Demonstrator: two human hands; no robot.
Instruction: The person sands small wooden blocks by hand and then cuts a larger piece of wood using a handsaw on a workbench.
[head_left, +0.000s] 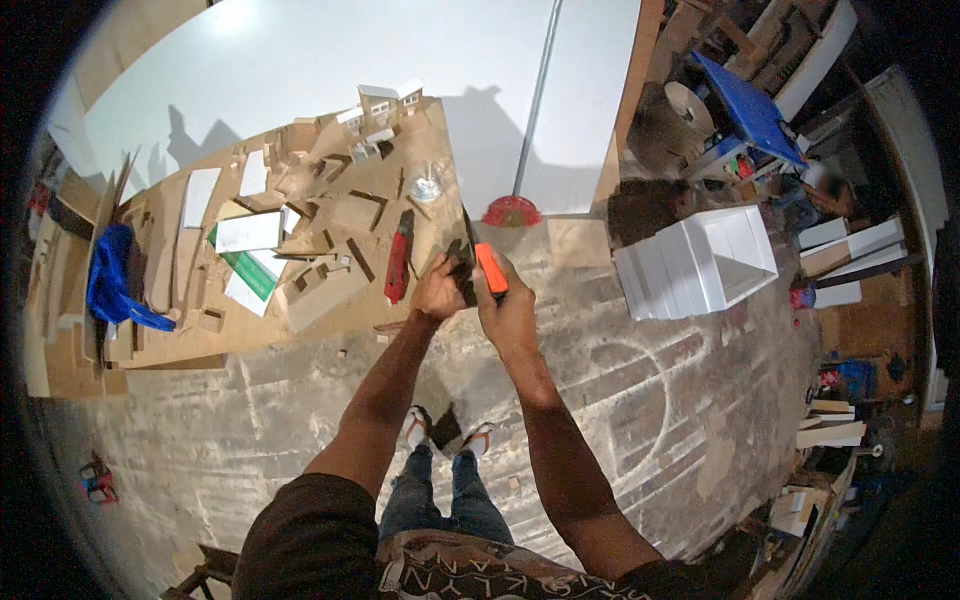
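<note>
My right hand (pixel 508 310) is closed around a tool with a bright orange handle (pixel 490 268); its kind I cannot make out. Close beside it, my left hand (pixel 438 290) has its fingers curled at the corner of the wooden worktable (pixel 190 345). Something dark lies between the two hands, too unclear to name. Just left of my left hand, a long red and dark hand tool (pixel 399 258) rests on the tabletop. Beyond it sits a small clear container (pixel 425 183).
Wood offcuts (pixel 360 210) and a green and white sheet (pixel 245 265) litter the worktable. A blue cloth-like bundle (pixel 118 275) lies at its left end. A large white panel (pixel 330 50) spreads behind. To the right stand white box-like units (pixel 690 265) and a blue panel (pixel 750 105).
</note>
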